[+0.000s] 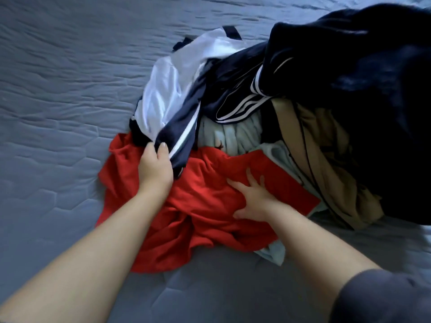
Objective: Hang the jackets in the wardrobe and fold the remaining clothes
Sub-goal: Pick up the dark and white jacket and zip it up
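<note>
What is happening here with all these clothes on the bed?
A person is going through a heap of clothes on the bed. The left hand grips a navy garment with white stripes. The right hand rests with spread fingers on a red garment at the front. A tan garment and a bulky dark one lie at the right. Nothing looks folded yet.

Left hand [155, 170] grips; right hand [253, 199] lies flat.
Left, farther off, curls round a navy garment [184, 127]; right, nearer, spreads its fingers palm-down.
</note>
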{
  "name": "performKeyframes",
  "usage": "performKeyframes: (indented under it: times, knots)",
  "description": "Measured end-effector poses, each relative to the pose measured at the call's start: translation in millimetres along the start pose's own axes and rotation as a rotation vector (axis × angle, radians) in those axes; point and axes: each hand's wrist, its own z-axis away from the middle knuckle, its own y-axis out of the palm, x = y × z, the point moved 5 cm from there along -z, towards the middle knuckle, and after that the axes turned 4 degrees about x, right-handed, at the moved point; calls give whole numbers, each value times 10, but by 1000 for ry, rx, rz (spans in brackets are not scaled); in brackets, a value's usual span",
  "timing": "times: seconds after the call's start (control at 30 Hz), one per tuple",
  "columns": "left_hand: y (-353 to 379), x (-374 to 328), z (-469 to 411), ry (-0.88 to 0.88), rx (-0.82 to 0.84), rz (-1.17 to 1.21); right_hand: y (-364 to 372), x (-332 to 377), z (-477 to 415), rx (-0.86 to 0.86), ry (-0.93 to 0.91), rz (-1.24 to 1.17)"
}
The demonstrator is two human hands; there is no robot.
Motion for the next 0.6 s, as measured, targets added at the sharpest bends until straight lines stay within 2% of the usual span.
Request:
performKeyframes:
  times: [0.1, 0.17, 0.2, 0.27, 0.33, 0.43, 0.6]
  knots:
    - [-53, 152, 554, -200, 149, 44, -178, 23, 388, -151, -42, -350]
    - [-51, 211, 997, -338, 299, 116, -191, -7, 665, -225, 19, -667]
    - [-50, 228, 1197, -413, 372, 163, -147, 22, 785, -188, 71, -811]
    - [-64, 221, 1568, -567, 503, 256, -4, 208, 1002, 3, 142, -1072]
    - [-93, 146, 1881, -663, 624, 320, 43, 455, 1153, 97, 133, -1147]
    - [-216, -23, 2190, -651, 732, 323, -61, 723, 1367, -3, 95, -1159]
    - [-538, -360, 2630, -396, 948, 79, -133, 752, 1962, -53, 167, -1153]
